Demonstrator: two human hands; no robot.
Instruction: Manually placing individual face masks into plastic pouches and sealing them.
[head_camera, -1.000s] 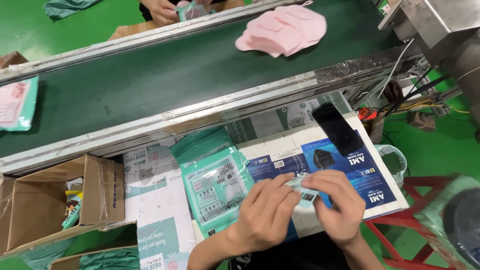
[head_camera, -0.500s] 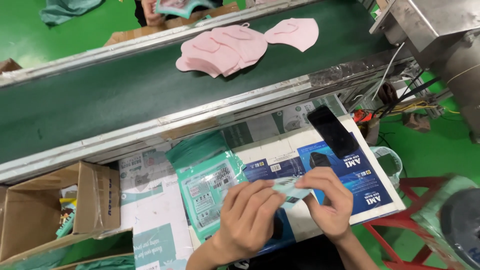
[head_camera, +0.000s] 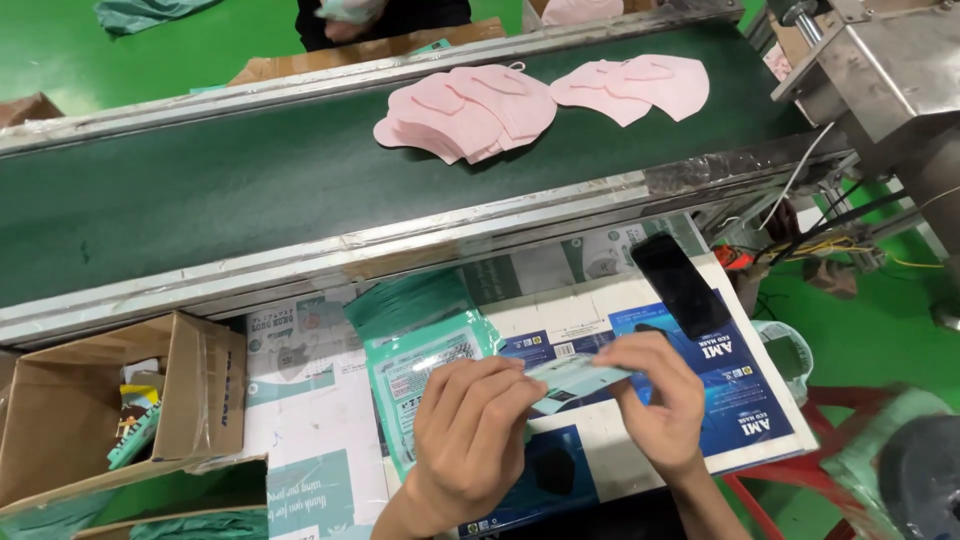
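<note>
Left hand (head_camera: 470, 435) and right hand (head_camera: 655, 405) pinching a pale green pouch (head_camera: 580, 380) between them, above teal packets (head_camera: 420, 375) and blue-white carton (head_camera: 690, 400); phone (head_camera: 680, 285) behind.

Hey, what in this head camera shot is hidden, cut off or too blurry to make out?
- Pale green packet: blurred; both hands, left hand and right hand, cover its ends.
- Person across the conveyor: cut off by the top edge.
- Cardboard box: contents partly hidden by its flaps.
- Grey round object: blurred, cut off at the corner.
</note>
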